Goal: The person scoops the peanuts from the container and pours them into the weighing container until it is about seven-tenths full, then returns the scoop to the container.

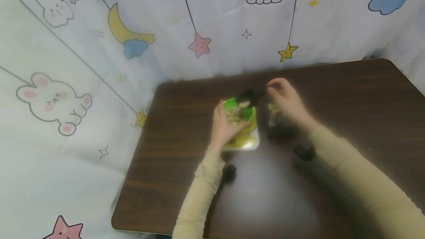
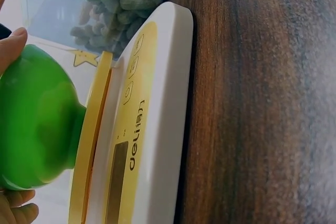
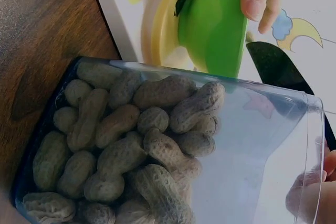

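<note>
A green bowl (image 1: 230, 104) with peanuts inside stands on a white and yellow kitchen scale (image 2: 170, 77). My left hand (image 1: 224, 126) holds the bowl, thumb on one side and fingers on the other. Over the bowl's far right rim is a black scoop (image 1: 251, 96) with pale peanuts in it, tilted toward the bowl. My right hand (image 1: 288, 100) pinches its handle from the right. Below that hand a clear plastic container (image 3: 252, 124) stands beside the scale, its lower part filled with unshelled peanuts (image 3: 118, 166).
Everything stands on a dark brown wooden table (image 1: 348, 95). White curtains (image 1: 225, 14) printed with bunnies, stars and moons hang behind it and along its left side. Dark wrist cameras (image 1: 229, 173) sit under both forearms.
</note>
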